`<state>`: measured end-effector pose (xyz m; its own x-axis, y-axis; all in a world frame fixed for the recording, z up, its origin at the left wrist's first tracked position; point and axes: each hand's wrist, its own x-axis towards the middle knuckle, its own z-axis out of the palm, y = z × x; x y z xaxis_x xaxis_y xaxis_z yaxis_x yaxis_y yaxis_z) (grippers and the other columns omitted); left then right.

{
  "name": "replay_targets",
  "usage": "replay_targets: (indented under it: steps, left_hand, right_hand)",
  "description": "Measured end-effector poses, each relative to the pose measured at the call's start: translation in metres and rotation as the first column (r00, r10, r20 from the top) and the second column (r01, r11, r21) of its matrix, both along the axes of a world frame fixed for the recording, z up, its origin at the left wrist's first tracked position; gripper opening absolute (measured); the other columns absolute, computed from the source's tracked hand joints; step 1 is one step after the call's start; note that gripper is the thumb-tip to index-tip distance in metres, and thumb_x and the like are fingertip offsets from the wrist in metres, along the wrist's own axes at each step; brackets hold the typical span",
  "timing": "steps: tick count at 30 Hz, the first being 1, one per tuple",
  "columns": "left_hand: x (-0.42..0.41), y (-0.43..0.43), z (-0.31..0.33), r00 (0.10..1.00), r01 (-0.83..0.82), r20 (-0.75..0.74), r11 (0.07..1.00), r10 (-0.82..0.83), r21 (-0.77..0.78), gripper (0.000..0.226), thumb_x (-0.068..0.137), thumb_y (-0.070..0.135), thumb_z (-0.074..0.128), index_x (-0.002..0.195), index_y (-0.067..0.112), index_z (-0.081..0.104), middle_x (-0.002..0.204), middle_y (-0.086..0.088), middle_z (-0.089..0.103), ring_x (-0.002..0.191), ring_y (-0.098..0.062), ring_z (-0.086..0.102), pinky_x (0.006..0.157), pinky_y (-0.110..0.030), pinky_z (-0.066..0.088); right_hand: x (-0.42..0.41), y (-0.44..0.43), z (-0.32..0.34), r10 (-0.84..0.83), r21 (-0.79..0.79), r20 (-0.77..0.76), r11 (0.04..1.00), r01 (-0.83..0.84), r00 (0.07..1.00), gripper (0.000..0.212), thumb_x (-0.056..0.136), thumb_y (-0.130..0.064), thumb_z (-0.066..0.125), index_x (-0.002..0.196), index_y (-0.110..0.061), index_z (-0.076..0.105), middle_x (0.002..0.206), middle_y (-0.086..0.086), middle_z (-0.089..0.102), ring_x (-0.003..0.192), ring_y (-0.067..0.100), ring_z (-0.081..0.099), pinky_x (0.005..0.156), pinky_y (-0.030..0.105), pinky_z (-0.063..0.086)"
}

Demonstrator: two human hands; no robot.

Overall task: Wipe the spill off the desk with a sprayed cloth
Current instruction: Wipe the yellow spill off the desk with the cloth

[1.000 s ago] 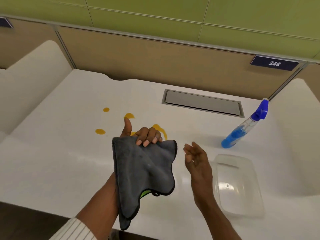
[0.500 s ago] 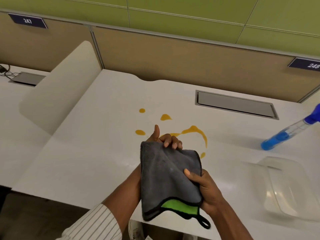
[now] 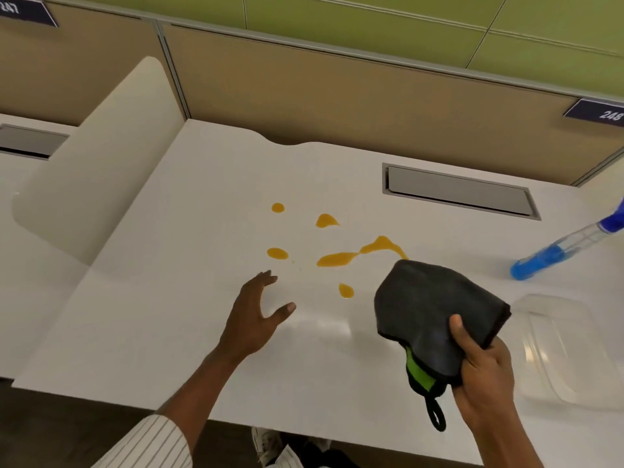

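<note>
Cloth (image 3: 435, 305), right of centre, folded into a thick pad and held above the worktop (image 3: 169, 315) just right of the spill (image 3: 341, 258). Soft, light, floppy microfibre by the look; likely drapes unless kept bunched, best gripped at the near folded edge where the thumb already pins it. Dark grey outside, bright green inner face, black trim, small hanging loop at bottom. Right hand (image 3: 483, 376) fingers closed around the cloth's lower edge. Left hand (image 3: 253, 319) fingers spread, holding nothing, low over the worktop left of the spill; touching it or not, cannot tell. Orange spill, several drops plus one long streak, unwiped. Spray bottle (image 3: 567, 248) at right edge, clear container (image 3: 574, 352) lower right.
</note>
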<state>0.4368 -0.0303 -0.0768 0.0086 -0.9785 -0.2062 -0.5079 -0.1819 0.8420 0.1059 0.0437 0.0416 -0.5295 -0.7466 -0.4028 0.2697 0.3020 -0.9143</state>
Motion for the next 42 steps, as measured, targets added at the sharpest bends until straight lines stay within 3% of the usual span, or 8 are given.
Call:
replay_targets:
  steps: [6, 8, 11, 15, 22, 30, 37, 42]
  left_hand:
    - [-0.001, 0.048, -0.05, 0.91, -0.024, 0.414, 0.999, 0.037, -0.036, 0.132, 0.078, 0.094, 0.051, 0.172, 0.011, 0.01, 0.182, -0.006, -0.009, 0.169, -0.021, -0.009, 0.134, -0.042, 0.007]
    - [-0.005, 0.064, -0.058, 0.879, -0.052, 0.474, 0.998, 0.054, -0.017, 0.14, 0.075, 0.098, 0.048, 0.172, 0.01, -0.002, 0.18, -0.008, -0.023, 0.168, -0.024, -0.019, 0.135, -0.046, 0.002]
    - [-0.012, 0.079, -0.065, 0.854, -0.092, 0.515, 0.996, 0.074, 0.008, 0.143, 0.075, 0.102, 0.041, 0.171, 0.008, -0.008, 0.177, -0.01, -0.03, 0.166, -0.025, -0.025, 0.136, -0.049, -0.001]
    - [-0.014, 0.079, -0.067, 0.828, -0.115, 0.556, 0.993, 0.077, 0.034, 0.143, 0.074, 0.104, 0.034, 0.171, 0.008, -0.007, 0.177, -0.011, -0.03, 0.166, -0.025, -0.026, 0.136, -0.048, -0.002]
    - [-0.014, 0.077, -0.068, 0.815, -0.119, 0.573, 0.993, 0.088, 0.017, 0.143, 0.075, 0.105, 0.032, 0.171, 0.007, -0.006, 0.178, -0.011, -0.027, 0.165, -0.023, -0.027, 0.137, -0.047, -0.003]
    - [-0.013, 0.077, -0.067, 0.812, -0.109, 0.578, 0.994, 0.081, 0.014, 0.142, 0.075, 0.104, 0.036, 0.172, 0.009, -0.007, 0.178, -0.01, -0.027, 0.166, -0.026, -0.024, 0.136, -0.051, 0.002]
    - [-0.012, 0.076, -0.069, 0.814, -0.096, 0.578, 0.994, 0.054, 0.042, 0.144, 0.073, 0.107, 0.03, 0.171, 0.009, -0.008, 0.178, -0.012, -0.028, 0.166, -0.027, -0.024, 0.136, -0.051, 0.0]
    - [-0.012, 0.076, -0.069, 0.815, -0.088, 0.577, 0.995, 0.042, 0.052, 0.145, 0.073, 0.107, 0.033, 0.171, 0.01, -0.012, 0.176, -0.011, -0.033, 0.165, -0.025, -0.029, 0.137, -0.05, -0.002]
  right_hand:
    - [-0.014, -0.01, -0.025, 0.224, 0.126, -0.7, 0.973, -0.192, 0.678, 0.025, 0.101, -0.021, 0.066, 0.078, -0.013, 0.058, 0.069, 0.014, 0.066, 0.073, 0.045, 0.066, 0.068, 0.044, 0.057]
    - [-0.003, -0.013, -0.05, 0.317, 0.147, -0.799, 0.927, -0.346, 0.511, 0.017, 0.101, -0.009, 0.06, 0.099, -0.023, 0.068, 0.092, 0.015, 0.073, 0.091, 0.038, 0.071, 0.081, 0.046, 0.058]
    - [0.019, -0.01, -0.11, 0.564, 0.371, -0.747, 0.792, -0.485, 0.351, 0.068, 0.091, 0.011, 0.057, 0.15, -0.022, 0.055, 0.158, 0.0, 0.051, 0.147, 0.027, 0.047, 0.123, 0.043, 0.036]
    - [0.051, -0.001, -0.168, 0.647, 0.554, -0.762, 0.622, -0.553, -0.036, 0.088, 0.084, 0.004, 0.057, 0.163, -0.024, 0.03, 0.174, 0.006, 0.011, 0.162, 0.031, -0.001, 0.13, 0.054, 0.006]
    - [0.055, -0.063, -0.173, 0.601, 0.585, -0.779, 0.592, -0.554, -0.18, 0.092, 0.088, -0.009, 0.056, 0.166, -0.032, 0.013, 0.176, 0.002, 0.002, 0.162, 0.029, -0.009, 0.129, 0.062, 0.004]
    - [0.063, -0.035, -0.172, 0.634, 0.581, -0.771, 0.665, -0.469, -0.057, 0.096, 0.086, -0.004, 0.06, 0.165, -0.035, 0.016, 0.176, 0.002, 0.003, 0.162, 0.034, -0.006, 0.125, 0.069, 0.0]
    - [0.081, -0.047, -0.177, 0.511, 0.599, -0.775, 0.406, -0.69, -0.372, 0.086, 0.09, -0.013, 0.04, 0.166, -0.038, 0.007, 0.176, 0.001, -0.002, 0.162, 0.034, -0.01, 0.126, 0.07, 0.007]
    - [0.086, -0.089, -0.176, 0.546, 0.58, -0.787, 0.494, -0.647, -0.288, 0.091, 0.089, -0.009, 0.054, 0.165, -0.039, 0.014, 0.176, 0.0, 0.001, 0.162, 0.033, -0.008, 0.123, 0.073, 0.004]
